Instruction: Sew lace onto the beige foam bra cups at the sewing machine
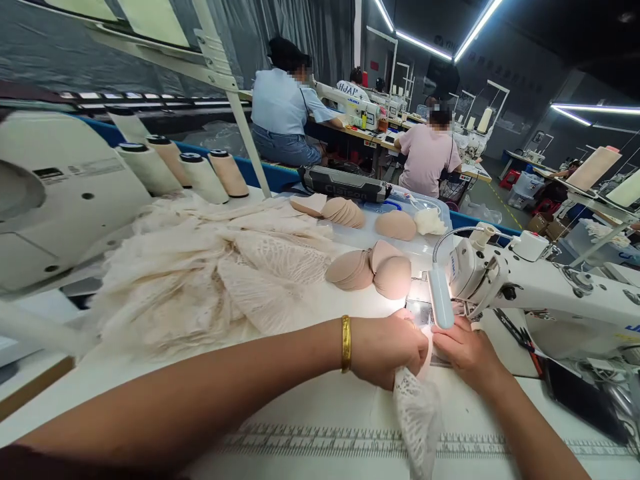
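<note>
My left hand [390,347], with a gold bangle at the wrist, is closed on a piece of white lace fabric [416,417] that hangs toward the table's front edge. A smooth pinkish edge shows beside the lace, between my hands. My right hand [470,350] lies at the needle area of a white sewing machine [540,273], fingers stretched forward over the work. A small lamp [440,297] on a bendy neck lights this spot and hides some fingertips. Beyond my left hand sit stacks of beige bra cups [393,277].
A heap of cream lace [225,273] covers the left of the table. Thread cones [227,173] stand behind it. A clear plastic tray [435,208] holds more cups. Scissors [515,330] and a dark phone [583,400] lie right. A ruler strip [310,440] runs along the front. Other people sit at machines beyond.
</note>
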`<action>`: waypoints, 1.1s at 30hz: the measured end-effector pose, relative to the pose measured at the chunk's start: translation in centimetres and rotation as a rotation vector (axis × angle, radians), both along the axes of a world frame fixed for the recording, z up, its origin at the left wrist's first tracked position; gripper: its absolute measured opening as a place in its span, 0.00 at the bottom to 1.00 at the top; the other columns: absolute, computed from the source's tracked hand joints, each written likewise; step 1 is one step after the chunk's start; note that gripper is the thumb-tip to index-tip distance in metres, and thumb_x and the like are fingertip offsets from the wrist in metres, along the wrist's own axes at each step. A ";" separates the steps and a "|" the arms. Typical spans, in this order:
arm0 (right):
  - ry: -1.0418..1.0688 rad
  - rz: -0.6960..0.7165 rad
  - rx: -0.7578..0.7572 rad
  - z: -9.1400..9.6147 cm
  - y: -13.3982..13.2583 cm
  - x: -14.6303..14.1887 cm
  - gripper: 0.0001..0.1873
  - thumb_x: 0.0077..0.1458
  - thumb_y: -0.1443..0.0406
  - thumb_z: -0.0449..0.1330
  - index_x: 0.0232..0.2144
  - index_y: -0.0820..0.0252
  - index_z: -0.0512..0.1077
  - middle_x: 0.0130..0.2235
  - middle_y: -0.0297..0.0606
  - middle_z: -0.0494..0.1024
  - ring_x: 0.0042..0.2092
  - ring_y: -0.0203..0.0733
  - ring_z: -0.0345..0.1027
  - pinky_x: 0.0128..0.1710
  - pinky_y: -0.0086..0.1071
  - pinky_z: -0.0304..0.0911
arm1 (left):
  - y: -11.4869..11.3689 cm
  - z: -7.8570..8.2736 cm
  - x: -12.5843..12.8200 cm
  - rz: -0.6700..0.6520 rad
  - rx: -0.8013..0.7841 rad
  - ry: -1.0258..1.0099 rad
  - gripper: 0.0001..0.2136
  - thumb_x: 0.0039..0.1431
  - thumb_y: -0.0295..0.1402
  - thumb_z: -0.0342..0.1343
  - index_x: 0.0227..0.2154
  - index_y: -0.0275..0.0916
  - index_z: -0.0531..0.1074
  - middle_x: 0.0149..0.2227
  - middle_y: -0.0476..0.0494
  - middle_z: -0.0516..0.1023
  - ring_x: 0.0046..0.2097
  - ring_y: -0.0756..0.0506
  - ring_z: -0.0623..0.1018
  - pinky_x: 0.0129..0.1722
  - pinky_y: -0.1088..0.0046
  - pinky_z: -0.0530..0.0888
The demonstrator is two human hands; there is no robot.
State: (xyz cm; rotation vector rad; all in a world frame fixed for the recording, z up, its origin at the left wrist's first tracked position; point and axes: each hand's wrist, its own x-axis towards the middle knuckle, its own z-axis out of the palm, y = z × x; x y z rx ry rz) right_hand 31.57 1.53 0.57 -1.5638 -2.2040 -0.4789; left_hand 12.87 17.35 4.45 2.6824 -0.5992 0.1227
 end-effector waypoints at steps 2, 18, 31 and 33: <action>0.108 0.035 -0.010 -0.1 -0.6 0.0 0.19 0.61 0.80 0.50 0.42 0.56 0.73 0.43 0.37 0.81 0.44 0.41 0.67 0.38 0.31 0.60 | 0.2 0.0 0.0 0.020 0.018 0.003 0.07 0.46 0.22 0.67 0.24 0.40 0.77 0.39 0.51 0.82 0.35 0.48 0.75 0.48 0.60 0.62; 0.096 -0.186 -0.151 -1.0 -1.2 0.7 0.19 0.59 0.76 0.50 0.43 0.53 0.76 0.47 0.39 0.80 0.48 0.45 0.70 0.40 0.31 0.63 | 0.9 -0.3 0.4 0.047 -0.006 -0.119 0.07 0.50 0.25 0.65 0.22 0.39 0.73 0.35 0.51 0.80 0.34 0.48 0.74 0.44 0.63 0.62; 0.069 -0.197 -0.150 -1.0 -1.3 0.7 0.18 0.62 0.75 0.50 0.42 0.53 0.76 0.42 0.38 0.80 0.46 0.45 0.70 0.38 0.31 0.63 | 0.7 -0.4 0.5 0.054 -0.007 -0.112 0.04 0.51 0.25 0.63 0.27 0.42 0.77 0.38 0.50 0.81 0.33 0.48 0.73 0.43 0.62 0.60; 0.069 -0.206 -0.152 -1.0 -1.4 0.7 0.19 0.62 0.75 0.50 0.43 0.53 0.76 0.42 0.38 0.80 0.46 0.45 0.69 0.38 0.31 0.62 | 0.8 -0.5 0.5 0.057 -0.010 -0.099 0.05 0.51 0.25 0.64 0.25 0.41 0.76 0.39 0.50 0.81 0.35 0.47 0.74 0.42 0.63 0.60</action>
